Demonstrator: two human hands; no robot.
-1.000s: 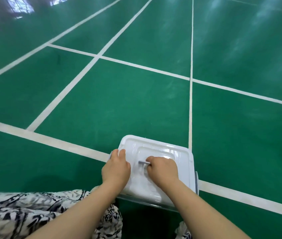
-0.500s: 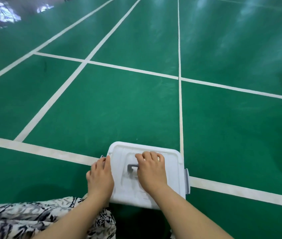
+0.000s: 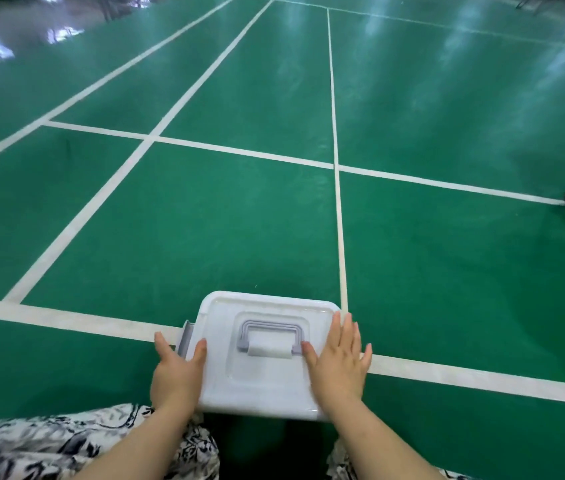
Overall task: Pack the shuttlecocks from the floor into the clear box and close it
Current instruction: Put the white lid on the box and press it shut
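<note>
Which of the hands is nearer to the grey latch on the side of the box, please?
Left. The left hand straddles the grey latch, thumb on the lid; the right hand lies flat on the lid's opposite side.

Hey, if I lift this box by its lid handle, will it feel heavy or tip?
Probably light and stiff: the box looks like thin moulded plastic. It should hang level, since the handle sits centred on the lid. That lid may lift off, though; the left latch looks swung out.
</note>
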